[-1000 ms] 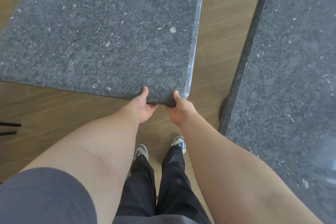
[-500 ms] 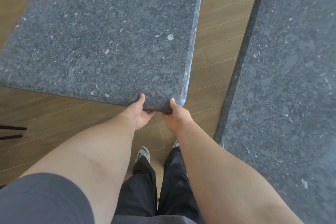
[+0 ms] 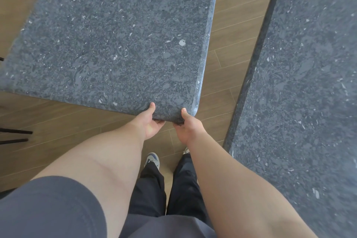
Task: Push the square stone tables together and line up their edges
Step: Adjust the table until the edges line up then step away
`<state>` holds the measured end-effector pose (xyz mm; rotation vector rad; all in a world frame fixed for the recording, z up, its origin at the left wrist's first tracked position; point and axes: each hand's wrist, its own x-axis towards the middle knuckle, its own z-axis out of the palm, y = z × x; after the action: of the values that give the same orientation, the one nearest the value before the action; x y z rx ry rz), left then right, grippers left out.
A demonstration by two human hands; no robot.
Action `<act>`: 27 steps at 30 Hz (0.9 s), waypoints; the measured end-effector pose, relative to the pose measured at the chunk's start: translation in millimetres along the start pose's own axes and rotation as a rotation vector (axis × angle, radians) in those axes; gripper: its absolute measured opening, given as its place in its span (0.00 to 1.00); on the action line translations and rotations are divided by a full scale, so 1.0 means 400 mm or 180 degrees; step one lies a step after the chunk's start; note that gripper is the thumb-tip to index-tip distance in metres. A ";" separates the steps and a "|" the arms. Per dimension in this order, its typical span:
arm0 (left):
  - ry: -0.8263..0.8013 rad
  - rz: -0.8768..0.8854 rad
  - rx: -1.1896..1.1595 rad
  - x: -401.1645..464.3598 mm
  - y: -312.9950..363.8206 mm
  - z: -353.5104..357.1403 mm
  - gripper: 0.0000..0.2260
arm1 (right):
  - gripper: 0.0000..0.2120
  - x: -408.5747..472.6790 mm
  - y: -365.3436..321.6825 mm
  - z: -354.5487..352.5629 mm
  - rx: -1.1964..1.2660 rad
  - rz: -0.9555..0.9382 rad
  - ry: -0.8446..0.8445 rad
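Two dark grey speckled stone tables stand on a wooden floor. The left table (image 3: 119, 40) fills the upper left, its near right corner rounded. My left hand (image 3: 149, 121) grips its near edge, thumb on top and fingers curled underneath. My right hand (image 3: 188, 125) grips the same edge right beside the corner, thumb on top. The right table (image 3: 301, 87) runs along the right side, turned at an angle to the left one. A wedge-shaped strip of floor separates the two, narrower near me.
Brown wooden floor planks (image 3: 229, 31) show in the gap and around the tables. Thin black legs of some furniture (image 3: 15, 135) poke in at the left edge. My feet in light sneakers (image 3: 152, 159) stand just behind the gripped corner.
The left table's near right corner has swung rightward and nearer to me, narrowing the gap to the right table. Both hands kept their grip on the edge.
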<state>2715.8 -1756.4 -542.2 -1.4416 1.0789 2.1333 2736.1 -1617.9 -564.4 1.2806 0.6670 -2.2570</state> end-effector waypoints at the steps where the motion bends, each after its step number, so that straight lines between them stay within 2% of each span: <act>1: 0.0018 -0.0008 -0.0012 -0.004 -0.004 0.003 0.19 | 0.21 -0.005 -0.003 -0.002 0.0018 0.0016 0.0001; 11: 0.0141 -0.0154 -0.0292 -0.037 -0.063 0.050 0.17 | 0.21 -0.048 -0.060 -0.056 0.0168 0.0137 0.0043; 17: 0.0082 -0.0281 -0.0372 -0.034 -0.075 0.056 0.18 | 0.14 -0.064 -0.083 -0.072 0.0180 0.0177 -0.0083; 23: -0.0018 -0.0327 -0.0336 -0.032 -0.070 0.042 0.19 | 0.23 -0.056 -0.066 -0.074 0.0062 -0.0009 -0.0024; 27: -0.0066 -0.0306 -0.0305 -0.032 -0.069 0.036 0.19 | 0.23 -0.055 -0.067 -0.066 -0.0080 -0.0069 0.0105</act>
<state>2729.9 -1726.1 -539.0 -1.4793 0.8923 2.1531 2747.4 -1577.6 -552.2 1.3070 0.7223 -2.2420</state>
